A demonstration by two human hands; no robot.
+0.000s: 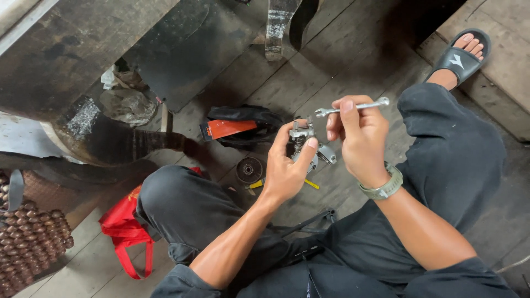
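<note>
- Head view: the left hand (287,168) is closed around a small grey metal part (307,148), thumb laid over its front and fingers curled behind it, holding it up above the floor between the knees.
- The part has a blocky top with short studs, a rounded body below and a flat tab jutting toward the right hand; finer detail is too small to tell.
- The right hand (361,140) pinches a slim silver spanner (353,106) between thumb and bent fingers, the rest of the hand loosely curled.
- The spanner lies almost level, its open end pointing left just above the part, its ring end sticking out past the knuckles to the right. Whether its open end touches the part cannot be told.
- A grey-green watch (385,187) sits on the right wrist.
- The person sits on a dark plank floor (353,49) in dark trousers, one foot in a black sandal (462,55) at upper right.
- On the floor just beyond the hands lies a black pouch (243,118) with an orange piece (227,128) on it.
- Below the pouch, near the left hand, sits a round dark disc (249,169), with a yellow-handled tool (310,184) partly hidden beneath the hand.
- A red bag (124,229) lies beside the left knee.
- At the left edge is a mat of brown beads (30,243).
</note>
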